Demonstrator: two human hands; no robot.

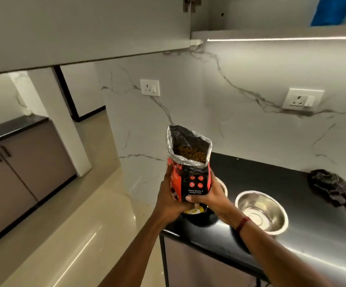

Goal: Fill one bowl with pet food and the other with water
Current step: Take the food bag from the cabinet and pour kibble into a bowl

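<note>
A red and black pet food bag [189, 175] stands upright in the air above the black counter's [292, 251] left end, its foil top open and brown kibble visible inside. My left hand [171, 200] grips the bag's left side and bottom; my right hand [211, 196] grips its right side. An empty steel bowl [261, 211] sits on the counter to the right of my hands. A second steel bowl [223, 186] is mostly hidden behind my right hand and the bag.
A dark crumpled cloth [332, 187] lies on the counter at the back right. An open upper cabinet door [85, 27] hangs overhead at left. Two wall sockets [149, 88] sit on the marble backsplash. To the left the counter ends above a beige floor [68, 214].
</note>
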